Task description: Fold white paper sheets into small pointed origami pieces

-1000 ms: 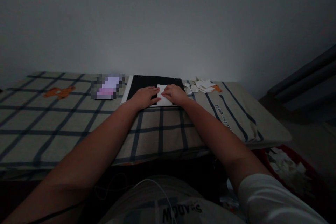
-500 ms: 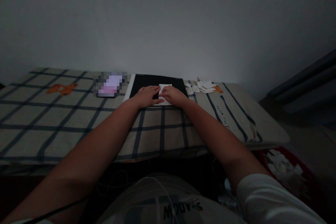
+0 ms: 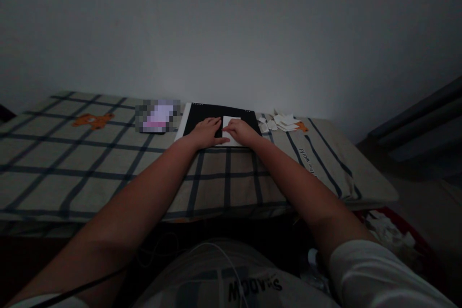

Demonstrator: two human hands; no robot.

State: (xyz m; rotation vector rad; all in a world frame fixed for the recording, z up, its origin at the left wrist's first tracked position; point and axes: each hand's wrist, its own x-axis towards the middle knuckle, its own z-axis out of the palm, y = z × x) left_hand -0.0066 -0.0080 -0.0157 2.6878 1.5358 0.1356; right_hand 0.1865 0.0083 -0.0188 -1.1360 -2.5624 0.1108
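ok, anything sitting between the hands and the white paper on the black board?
Nothing visible. The left hand and right hand both lie flat on the white paper, which rests on the black board. The pile of paper scraps lies off to the right, apart from it.

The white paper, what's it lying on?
The white paper lies on a black board, itself on the checked cloth. Left hand and right hand cover the paper's near edge.
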